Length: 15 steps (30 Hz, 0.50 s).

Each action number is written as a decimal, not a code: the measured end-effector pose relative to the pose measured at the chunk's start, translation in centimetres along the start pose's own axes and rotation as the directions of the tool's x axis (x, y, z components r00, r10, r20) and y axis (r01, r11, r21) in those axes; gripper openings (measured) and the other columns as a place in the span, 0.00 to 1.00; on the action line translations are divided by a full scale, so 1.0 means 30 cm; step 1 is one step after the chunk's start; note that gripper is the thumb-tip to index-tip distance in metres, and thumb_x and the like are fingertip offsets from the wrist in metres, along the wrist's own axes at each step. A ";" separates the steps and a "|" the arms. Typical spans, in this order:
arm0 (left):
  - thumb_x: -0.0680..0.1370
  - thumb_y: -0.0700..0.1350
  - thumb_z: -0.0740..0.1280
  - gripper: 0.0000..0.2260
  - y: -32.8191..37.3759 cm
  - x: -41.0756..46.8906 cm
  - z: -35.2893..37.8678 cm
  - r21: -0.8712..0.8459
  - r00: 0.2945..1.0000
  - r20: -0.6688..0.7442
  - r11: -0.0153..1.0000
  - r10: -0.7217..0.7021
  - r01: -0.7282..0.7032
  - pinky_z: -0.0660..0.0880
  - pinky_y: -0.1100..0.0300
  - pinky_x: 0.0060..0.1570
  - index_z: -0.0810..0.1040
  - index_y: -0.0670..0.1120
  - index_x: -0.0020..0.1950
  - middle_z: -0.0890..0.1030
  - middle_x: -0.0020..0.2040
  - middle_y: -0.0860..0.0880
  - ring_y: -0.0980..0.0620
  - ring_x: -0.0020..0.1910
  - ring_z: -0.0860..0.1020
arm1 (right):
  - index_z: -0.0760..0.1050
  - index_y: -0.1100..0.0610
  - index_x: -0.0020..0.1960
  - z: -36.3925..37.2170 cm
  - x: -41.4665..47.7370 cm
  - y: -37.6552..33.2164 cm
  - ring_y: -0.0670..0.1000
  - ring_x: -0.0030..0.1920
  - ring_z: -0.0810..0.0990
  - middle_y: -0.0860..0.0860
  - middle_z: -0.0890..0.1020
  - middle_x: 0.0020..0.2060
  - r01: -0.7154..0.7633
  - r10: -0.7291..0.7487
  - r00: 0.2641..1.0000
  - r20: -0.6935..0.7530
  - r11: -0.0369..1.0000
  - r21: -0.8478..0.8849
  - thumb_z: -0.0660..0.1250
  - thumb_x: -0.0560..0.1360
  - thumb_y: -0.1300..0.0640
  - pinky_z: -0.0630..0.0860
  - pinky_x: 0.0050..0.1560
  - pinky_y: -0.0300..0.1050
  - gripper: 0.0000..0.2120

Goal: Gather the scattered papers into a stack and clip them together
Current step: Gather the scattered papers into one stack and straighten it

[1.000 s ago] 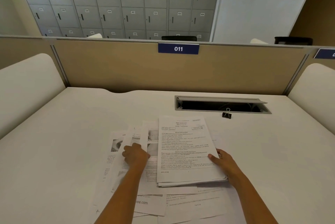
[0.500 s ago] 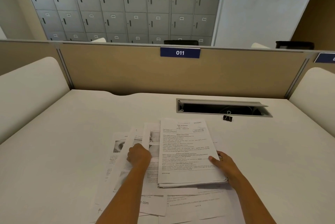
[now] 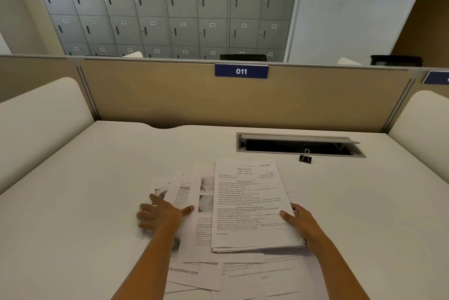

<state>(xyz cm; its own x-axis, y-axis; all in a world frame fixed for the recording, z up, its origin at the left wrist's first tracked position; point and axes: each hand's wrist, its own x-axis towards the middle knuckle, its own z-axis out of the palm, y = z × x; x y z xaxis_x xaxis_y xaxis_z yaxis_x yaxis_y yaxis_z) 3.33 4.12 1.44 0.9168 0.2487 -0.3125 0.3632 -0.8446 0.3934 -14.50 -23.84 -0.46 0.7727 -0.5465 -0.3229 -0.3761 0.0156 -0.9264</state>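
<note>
My left hand (image 3: 160, 214): fingers spread wide, palm flat on the loose sheets (image 3: 192, 205) fanned out at 9 o'clock of the stack; it grips nothing.
My right hand (image 3: 303, 223): part-open, thumb on the top page, fingers curled along the right edge of the stack (image 3: 252, 205), steadying it.
Stack: middle of the white desk (image 3: 97, 178), overlapping the loose sheets.
More papers (image 3: 243, 273): at 6 o'clock of the stack, between my forearms.
Binder clip (image 3: 305, 157): at 1 o'clock of the stack, just beside the cable slot (image 3: 298, 145), untouched.

White papers (image 3: 250, 205) with black print, black binder clip (image 3: 305, 158), white desk (image 3: 97, 178), navy "011" label (image 3: 241, 71).
</note>
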 end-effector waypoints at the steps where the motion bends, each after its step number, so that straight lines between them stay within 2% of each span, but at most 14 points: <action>1: 0.59 0.67 0.73 0.57 -0.001 0.002 0.000 0.018 1.000 -0.031 1.000 0.007 -0.007 0.57 0.42 0.69 0.47 0.42 0.74 0.56 0.72 0.36 0.37 0.72 0.56 | 0.69 0.59 0.66 0.000 0.000 0.000 0.57 0.57 0.79 0.57 0.78 0.61 0.002 -0.002 1.000 0.002 1.000 0.001 0.69 0.74 0.56 0.75 0.60 0.55 0.23; 3: 0.59 0.68 0.72 0.52 0.001 0.006 -0.008 0.014 0.998 -0.065 1.000 -0.006 0.007 0.63 0.46 0.66 0.54 0.40 0.71 0.62 0.68 0.38 0.40 0.68 0.63 | 0.69 0.59 0.66 0.000 0.002 0.000 0.57 0.57 0.79 0.57 0.78 0.61 0.005 -0.005 1.000 -0.001 1.000 0.001 0.69 0.74 0.56 0.75 0.60 0.56 0.22; 7: 0.59 0.67 0.73 0.47 -0.017 0.043 -0.040 -0.103 0.991 -0.098 0.992 -0.089 0.079 0.65 0.48 0.62 0.63 0.35 0.63 0.66 0.63 0.36 0.39 0.62 0.67 | 0.69 0.58 0.65 0.000 0.006 0.005 0.57 0.56 0.79 0.57 0.78 0.61 0.008 -0.008 1.000 -0.007 1.000 0.011 0.69 0.74 0.56 0.76 0.60 0.56 0.22; 11: 0.62 0.64 0.73 0.43 -0.042 0.055 -0.059 -0.120 0.986 -0.133 0.989 -0.099 0.083 0.68 0.48 0.60 0.64 0.34 0.61 0.67 0.61 0.35 0.39 0.60 0.68 | 0.69 0.58 0.65 0.000 0.008 0.006 0.57 0.56 0.79 0.57 0.78 0.61 0.016 -0.016 1.000 -0.005 1.000 0.015 0.68 0.74 0.56 0.76 0.59 0.54 0.21; 15: 0.68 0.60 0.71 0.39 -0.015 0.051 -0.085 -0.253 0.999 -0.039 0.967 -0.035 0.024 0.71 0.46 0.58 0.63 0.33 0.64 0.69 0.63 0.35 0.37 0.62 0.71 | 0.69 0.58 0.65 0.002 0.008 0.009 0.57 0.57 0.78 0.56 0.78 0.61 0.028 -0.028 1.000 -0.006 1.000 0.005 0.68 0.74 0.56 0.76 0.59 0.54 0.21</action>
<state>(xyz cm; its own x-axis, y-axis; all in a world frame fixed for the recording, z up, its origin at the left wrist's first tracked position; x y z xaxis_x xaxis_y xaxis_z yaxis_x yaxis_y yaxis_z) 4.98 6.10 2.99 0.9093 0.2965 -0.2921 0.4154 -0.6909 0.5918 -14.39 -23.91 -0.80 0.7801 -0.5515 -0.2955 -0.3514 0.0047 -0.9362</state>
